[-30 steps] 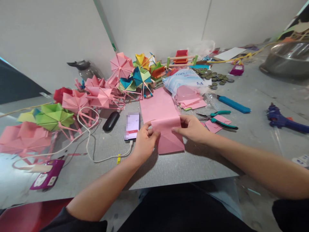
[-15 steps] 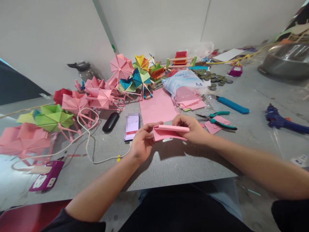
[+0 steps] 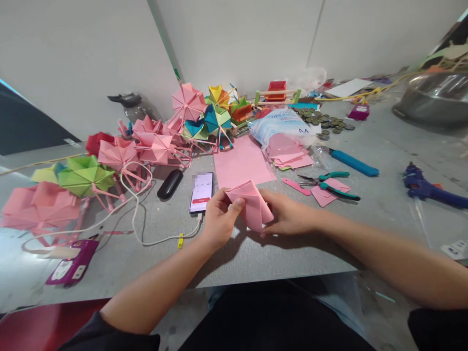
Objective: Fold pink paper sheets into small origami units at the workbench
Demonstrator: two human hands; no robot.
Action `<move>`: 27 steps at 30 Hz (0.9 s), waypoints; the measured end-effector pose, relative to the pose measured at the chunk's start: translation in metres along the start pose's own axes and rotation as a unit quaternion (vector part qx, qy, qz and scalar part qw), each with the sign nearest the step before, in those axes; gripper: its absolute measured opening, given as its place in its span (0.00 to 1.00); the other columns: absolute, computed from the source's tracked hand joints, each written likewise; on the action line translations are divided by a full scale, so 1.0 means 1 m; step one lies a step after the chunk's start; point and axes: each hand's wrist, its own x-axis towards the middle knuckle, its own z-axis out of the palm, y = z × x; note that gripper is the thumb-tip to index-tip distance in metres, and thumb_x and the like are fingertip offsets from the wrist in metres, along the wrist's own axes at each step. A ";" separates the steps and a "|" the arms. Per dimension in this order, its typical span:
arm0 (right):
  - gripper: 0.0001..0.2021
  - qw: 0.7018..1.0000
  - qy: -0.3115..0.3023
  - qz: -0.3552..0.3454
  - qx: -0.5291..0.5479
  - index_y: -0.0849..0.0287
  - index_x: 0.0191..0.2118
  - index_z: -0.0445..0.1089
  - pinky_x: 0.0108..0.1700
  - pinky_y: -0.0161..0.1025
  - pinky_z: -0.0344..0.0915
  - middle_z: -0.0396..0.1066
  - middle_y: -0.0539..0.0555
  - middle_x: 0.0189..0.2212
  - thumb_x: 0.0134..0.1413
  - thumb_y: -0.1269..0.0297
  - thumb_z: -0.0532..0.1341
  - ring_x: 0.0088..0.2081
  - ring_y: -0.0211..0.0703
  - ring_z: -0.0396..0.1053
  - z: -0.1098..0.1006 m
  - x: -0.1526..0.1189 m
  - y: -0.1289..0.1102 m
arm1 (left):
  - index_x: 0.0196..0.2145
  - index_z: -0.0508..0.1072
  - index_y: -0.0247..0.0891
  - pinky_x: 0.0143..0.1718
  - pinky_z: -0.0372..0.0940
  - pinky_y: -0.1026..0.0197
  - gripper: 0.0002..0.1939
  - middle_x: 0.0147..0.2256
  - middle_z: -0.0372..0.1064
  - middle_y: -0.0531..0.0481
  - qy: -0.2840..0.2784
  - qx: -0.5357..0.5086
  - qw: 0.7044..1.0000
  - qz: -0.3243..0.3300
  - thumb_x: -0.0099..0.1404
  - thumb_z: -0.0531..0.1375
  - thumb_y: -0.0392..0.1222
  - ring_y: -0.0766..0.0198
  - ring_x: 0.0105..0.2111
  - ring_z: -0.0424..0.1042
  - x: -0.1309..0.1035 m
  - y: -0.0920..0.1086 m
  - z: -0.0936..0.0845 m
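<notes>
By the left hand [image 3: 218, 220], the folded pink paper [image 3: 252, 209] is pinched at the centre of the frame, thumb across its near face; by the right hand [image 3: 292, 214] its right side is met, but whether it is gripped there cannot be told, the fingers being partly hidden. A folding or flap-opening step is apparently in hand; the next move probably calls for the layers to be kept aligned. The paper is creased into slanting panels, with a flap parted at the right. Above it, a flat pink sheet [image 3: 241, 161] is seen on the table [image 3: 285, 263].
</notes>
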 end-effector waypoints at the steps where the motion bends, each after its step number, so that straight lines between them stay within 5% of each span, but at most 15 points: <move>1: 0.32 1.000 -0.023 -0.006 0.005 0.50 0.60 0.74 0.46 0.43 0.73 0.79 0.54 0.51 0.49 0.61 0.79 0.45 0.49 0.76 -0.006 -0.001 -0.001 | 0.38 0.77 0.38 0.40 0.70 0.58 0.26 0.34 0.77 0.49 0.005 0.025 0.999 0.025 0.66 0.73 0.65 0.63 0.34 0.72 -0.001 0.000 -0.001; 5: 0.24 0.996 0.003 -0.067 0.055 0.54 0.56 0.76 0.43 0.41 0.72 0.79 0.54 0.46 0.60 0.50 0.76 0.40 0.43 0.74 -0.018 -0.001 -0.002 | 0.42 0.77 0.38 0.40 0.69 0.58 0.22 0.36 0.77 0.48 0.002 0.125 0.985 0.115 0.74 0.66 0.63 0.62 0.35 0.73 -0.004 -0.001 -0.005; 9: 0.09 0.987 0.100 -0.115 0.054 0.54 0.47 0.79 0.39 0.39 0.71 0.80 0.52 0.38 0.72 0.55 0.68 0.35 0.41 0.74 -0.006 0.002 0.000 | 0.44 0.75 0.38 0.41 0.69 0.57 0.19 0.37 0.76 0.47 -0.042 0.172 0.966 0.188 0.79 0.62 0.59 0.60 0.37 0.74 -0.009 -0.005 -0.005; 12: 0.06 0.985 0.108 -0.127 0.054 0.54 0.45 0.80 0.40 0.39 0.72 0.81 0.53 0.38 0.71 0.59 0.69 0.37 0.42 0.76 0.003 0.002 0.002 | 0.48 0.73 0.39 0.43 0.71 0.57 0.18 0.41 0.77 0.45 -0.072 0.157 0.963 0.208 0.82 0.58 0.58 0.59 0.39 0.76 -0.011 -0.008 -0.003; 18: 0.06 0.987 0.088 -0.089 0.106 0.53 0.47 0.80 0.38 0.39 0.76 0.80 0.54 0.41 0.67 0.63 0.70 0.37 0.42 0.79 0.010 -0.001 0.005 | 0.50 0.72 0.40 0.41 0.72 0.58 0.19 0.43 0.78 0.44 -0.101 0.098 0.978 0.153 0.82 0.57 0.60 0.60 0.39 0.78 -0.014 -0.008 0.001; 27: 0.13 0.984 0.122 -0.010 0.126 0.54 0.46 0.76 0.34 0.39 0.76 0.78 0.52 0.36 0.67 0.50 0.69 0.32 0.41 0.76 0.021 -0.004 -0.001 | 0.49 0.74 0.38 0.37 0.72 0.57 0.26 0.39 0.80 0.45 -0.101 0.137 0.984 0.051 0.77 0.59 0.67 0.59 0.36 0.77 -0.016 0.000 0.001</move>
